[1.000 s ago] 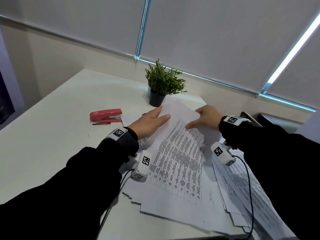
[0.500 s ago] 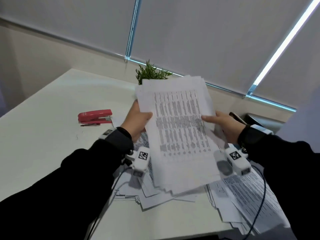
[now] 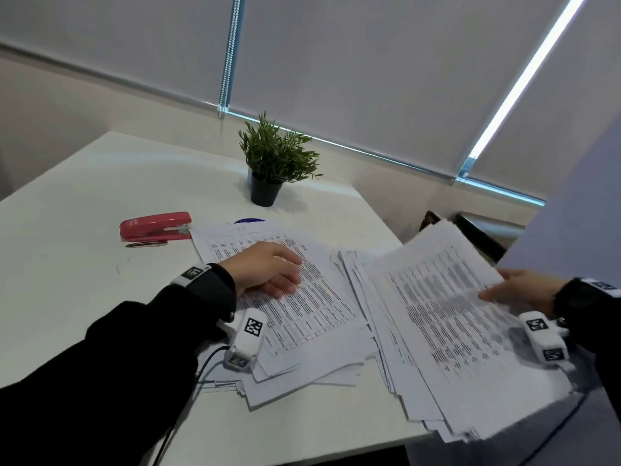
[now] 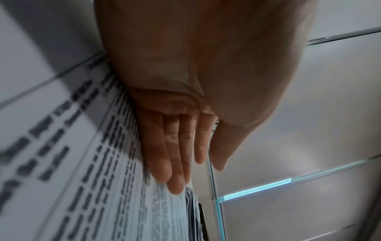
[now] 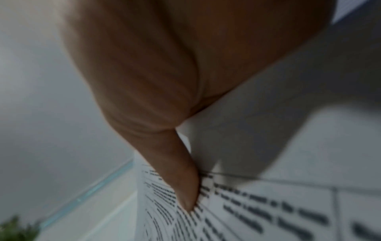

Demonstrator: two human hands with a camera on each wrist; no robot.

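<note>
- A white table (image 3: 84,203) stands in a corner under pale roller blinds (image 3: 369,62), with thin strips of daylight at their edges.
- At the far side of the table is a small green plant (image 3: 275,156) in a dark pot. A red stapler (image 3: 154,226) lies to its left and nearer the person, just beside the far left corner of the papers.
- The left pile (image 3: 319,317) of printed sheets is spread loosely over the middle of the table, with a page of tables on top.
- The left hand (image 3: 265,272) rests palm down on the far half of that pile. In the left wrist view its fingers (image 4: 175,146) lie straight and close together along the top sheet, gripping nothing.
- The sheaf (image 3: 447,314) of printed pages is to the right of the left pile, tilted and blurred. Its near corner reaches past the table's front right edge.
- The right hand (image 3: 524,290) holds the sheaf at its right edge. The thumb (image 5: 181,187) presses on the top page, and the other fingers are hidden under the paper.
- More loose sheets (image 3: 366,317) fan out from under the sheaf on the left. Whether the sheaf touches them cannot be told.
- The two hands are well apart, each on its own stack.
</note>
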